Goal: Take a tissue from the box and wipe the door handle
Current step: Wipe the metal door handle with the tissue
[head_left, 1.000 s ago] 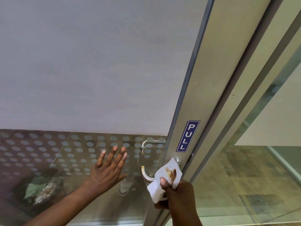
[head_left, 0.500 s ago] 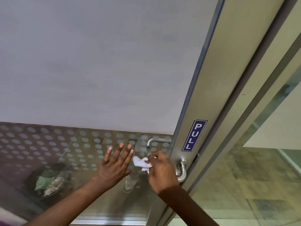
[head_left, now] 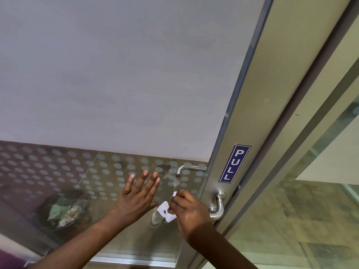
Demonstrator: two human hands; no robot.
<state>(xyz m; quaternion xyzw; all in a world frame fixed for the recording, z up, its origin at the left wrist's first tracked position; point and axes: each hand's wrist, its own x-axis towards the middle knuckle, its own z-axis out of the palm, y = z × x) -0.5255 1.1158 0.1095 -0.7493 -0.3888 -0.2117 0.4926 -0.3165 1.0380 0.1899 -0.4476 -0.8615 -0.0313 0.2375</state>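
A silver lever door handle (head_left: 218, 205) juts from the metal door frame (head_left: 250, 117) below a blue PULL sticker (head_left: 234, 163). My right hand (head_left: 187, 209) is closed around the handle's free end with a white tissue (head_left: 166, 210) pressed against it; the tissue carries a small dark stain. That end of the handle is hidden under the hand. My left hand (head_left: 138, 195) lies flat on the dotted glass panel (head_left: 58, 171) to the left, fingers spread. No tissue box is in view.
A second handle (head_left: 189, 169) shows through the glass on the door's far side. The frosted upper pane (head_left: 116, 70) fills the top. Behind the glass sits a dark bin with rubbish (head_left: 64, 210). Tiled floor (head_left: 303, 210) lies to the right.
My right hand went from below the handle, holding up the stained tissue, onto the lever, then slid slightly along it. The left hand stayed flat on the glass.
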